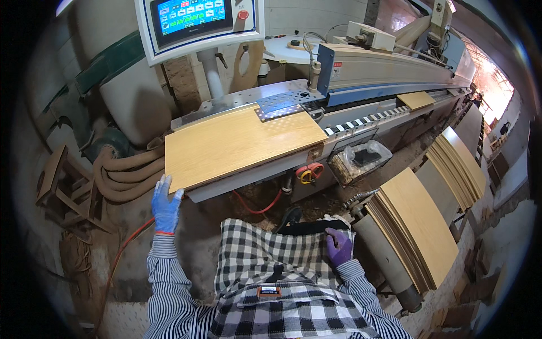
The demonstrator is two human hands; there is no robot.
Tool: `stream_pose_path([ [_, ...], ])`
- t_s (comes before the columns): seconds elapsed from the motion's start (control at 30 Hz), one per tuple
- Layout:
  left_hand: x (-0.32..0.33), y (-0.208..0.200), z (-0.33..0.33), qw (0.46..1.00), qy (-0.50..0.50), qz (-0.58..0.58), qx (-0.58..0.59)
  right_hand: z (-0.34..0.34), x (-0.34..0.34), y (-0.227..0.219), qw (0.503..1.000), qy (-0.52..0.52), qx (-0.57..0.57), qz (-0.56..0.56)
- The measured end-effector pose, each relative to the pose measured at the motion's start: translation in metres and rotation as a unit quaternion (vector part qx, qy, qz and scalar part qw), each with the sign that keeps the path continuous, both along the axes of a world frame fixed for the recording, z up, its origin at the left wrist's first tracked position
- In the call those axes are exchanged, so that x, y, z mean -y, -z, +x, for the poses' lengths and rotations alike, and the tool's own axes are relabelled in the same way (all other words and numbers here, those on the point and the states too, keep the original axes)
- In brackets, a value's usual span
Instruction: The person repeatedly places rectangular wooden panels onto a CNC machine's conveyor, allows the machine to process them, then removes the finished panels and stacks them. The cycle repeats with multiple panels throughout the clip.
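A flat wood-coloured board (237, 148) lies on the infeed end of a long woodworking machine (389, 70). My left hand (166, 208), in a blue and white glove, touches the board's near left corner. Its fingers are stretched along the left end, and the thumb is spread toward the near edge. A perforated plate (280, 105) sits over the board's far right part. My right hand (339, 247), in a purple glove, rests low against my checked apron (265, 243). Its fingers are curled in, and anything inside them is hidden.
Stacked boards (418, 226) lie on a roller stand at right, with another stack (457, 166) beyond. A smaller board (416, 100) sits farther along the machine. A plastic-lined bin (361, 161) stands below. Hoses (127, 175) and a wooden stool (70, 183) are at left; a control screen (192, 17) stands behind.
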State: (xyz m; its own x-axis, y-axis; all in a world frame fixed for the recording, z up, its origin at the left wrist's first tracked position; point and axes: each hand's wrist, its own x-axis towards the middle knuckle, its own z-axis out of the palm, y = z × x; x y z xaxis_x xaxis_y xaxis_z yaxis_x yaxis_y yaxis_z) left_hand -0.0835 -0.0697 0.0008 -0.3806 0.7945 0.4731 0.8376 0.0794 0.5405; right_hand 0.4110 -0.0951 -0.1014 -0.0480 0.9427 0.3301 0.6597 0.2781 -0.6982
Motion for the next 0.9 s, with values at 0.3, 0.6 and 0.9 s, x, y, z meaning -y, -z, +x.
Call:
stream_pose_path([
  [0.3,-0.003,0.001,-0.006,1.000,0.013,-0.002,0.018,0.000,0.000,-0.001,1.000,-0.007,0.007,0.003],
  [0.6,-0.002,-0.006,-0.003,0.999,0.013,-0.002,0.043,0.000,0.000,-0.005,1.000,-0.008,0.009,-0.015],
  [0.9,-0.005,-0.014,0.004,0.999,0.012,-0.011,0.042,-0.002,0.000,-0.005,1.000,0.000,0.012,-0.014],
])
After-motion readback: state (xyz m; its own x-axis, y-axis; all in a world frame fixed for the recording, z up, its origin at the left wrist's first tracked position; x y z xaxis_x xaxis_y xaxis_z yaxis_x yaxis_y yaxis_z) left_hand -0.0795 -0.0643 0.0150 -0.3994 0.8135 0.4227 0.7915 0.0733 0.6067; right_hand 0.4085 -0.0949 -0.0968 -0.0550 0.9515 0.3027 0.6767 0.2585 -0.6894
